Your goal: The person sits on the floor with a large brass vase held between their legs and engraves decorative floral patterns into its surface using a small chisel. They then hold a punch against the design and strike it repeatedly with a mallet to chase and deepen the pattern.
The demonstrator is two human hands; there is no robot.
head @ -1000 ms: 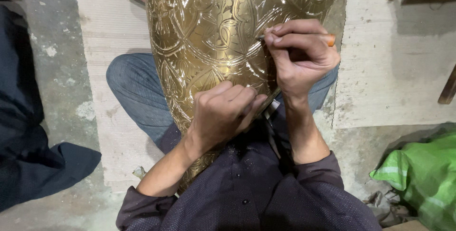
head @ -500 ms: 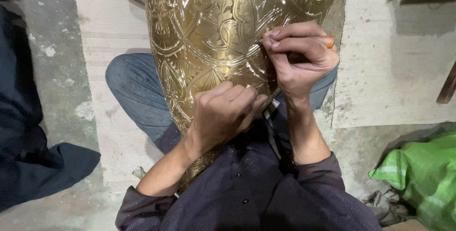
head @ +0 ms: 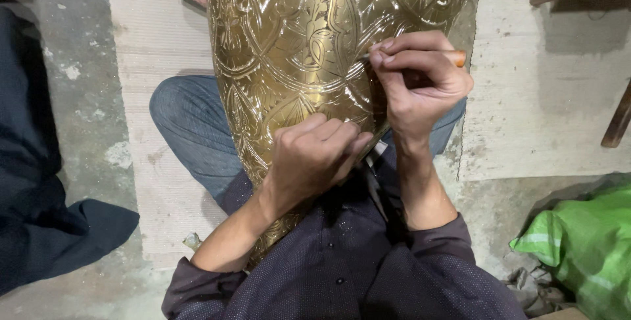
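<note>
A large brass vase (head: 309, 44) with engraved floral patterns lies tilted across my lap, its narrow end against my chest. My left hand (head: 315, 159) rests as a closed fist on the vase's lower body, bracing it. My right hand (head: 417, 80) grips a thin engraving tool with an orange wooden handle (head: 458, 57); its metal tip touches the vase surface at the right side of the engraved band.
My knee in blue jeans (head: 190, 123) shows left of the vase. Dark blue cloth (head: 39, 215) lies at the far left on the concrete floor. A green sack (head: 585, 241) sits at the lower right. A wooden leg (head: 618, 123) stands at the right edge.
My right hand has shifted slightly along the vase with the tool tip. The left hand and the vase stay where they were.
</note>
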